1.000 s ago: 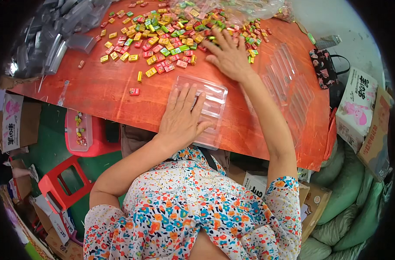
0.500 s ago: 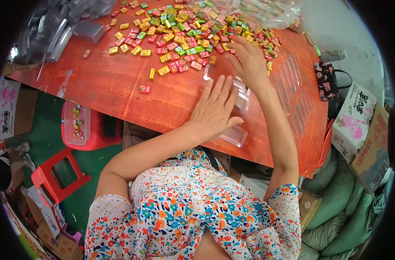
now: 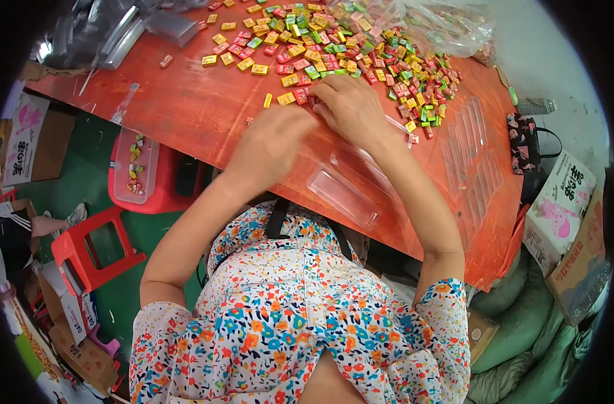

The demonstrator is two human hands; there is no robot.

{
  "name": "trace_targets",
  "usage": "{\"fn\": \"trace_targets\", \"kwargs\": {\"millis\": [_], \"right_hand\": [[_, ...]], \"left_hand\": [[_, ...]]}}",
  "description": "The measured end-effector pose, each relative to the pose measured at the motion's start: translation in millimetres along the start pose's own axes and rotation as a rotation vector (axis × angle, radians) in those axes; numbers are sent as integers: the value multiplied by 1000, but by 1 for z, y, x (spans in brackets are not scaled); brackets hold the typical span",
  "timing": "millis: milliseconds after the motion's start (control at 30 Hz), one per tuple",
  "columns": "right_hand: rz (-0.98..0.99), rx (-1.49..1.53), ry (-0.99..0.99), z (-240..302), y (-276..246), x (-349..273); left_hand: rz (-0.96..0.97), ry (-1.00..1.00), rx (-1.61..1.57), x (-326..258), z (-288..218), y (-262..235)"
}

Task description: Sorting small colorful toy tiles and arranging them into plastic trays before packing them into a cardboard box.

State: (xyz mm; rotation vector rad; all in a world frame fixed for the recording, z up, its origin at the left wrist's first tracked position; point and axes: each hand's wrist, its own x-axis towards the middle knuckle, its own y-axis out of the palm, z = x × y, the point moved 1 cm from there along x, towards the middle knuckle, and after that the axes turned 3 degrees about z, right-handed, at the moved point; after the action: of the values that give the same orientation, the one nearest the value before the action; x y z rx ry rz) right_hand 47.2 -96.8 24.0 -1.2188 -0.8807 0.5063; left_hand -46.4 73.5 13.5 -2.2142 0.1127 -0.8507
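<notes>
Small candy-sized boxes in red, yellow and green (image 3: 313, 57) lie in a loose heap across the far side of the table. My right hand (image 3: 352, 111) is at the heap's near edge, its fingers curled down beside a red box (image 3: 301, 95); what they grip is hidden. Left of it, my left hand (image 3: 270, 149) hovers over the near table, its fingers smeared by motion. A clear plastic tray (image 3: 344, 196) lies near the table's front edge. Another clear tray (image 3: 366, 163) is partly covered by my right forearm.
Stacked clear ridged trays (image 3: 470, 161) lie at the right of the red table (image 3: 199, 111). A clear bag (image 3: 448, 27) rests behind the heap, and clear plastic packs (image 3: 118, 37) fill the far left. A red stool (image 3: 94, 249) stands on the floor at left.
Both hands have moved left, away from the clear trays. My right hand has come to the heap's near edge. The whole view has shifted slightly.
</notes>
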Motion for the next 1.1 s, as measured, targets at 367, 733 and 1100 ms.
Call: {"fn": "trace_targets", "kwargs": {"millis": [367, 733, 1100], "right_hand": [[224, 248, 93, 20, -11, -1], [142, 95, -229, 11, 10, 32], [118, 129, -185, 10, -12, 7]], "left_hand": [[186, 294, 23, -19, -46, 51], [-32, -25, 353, 4, 32, -19], [52, -152, 208, -8, 18, -37]]}}
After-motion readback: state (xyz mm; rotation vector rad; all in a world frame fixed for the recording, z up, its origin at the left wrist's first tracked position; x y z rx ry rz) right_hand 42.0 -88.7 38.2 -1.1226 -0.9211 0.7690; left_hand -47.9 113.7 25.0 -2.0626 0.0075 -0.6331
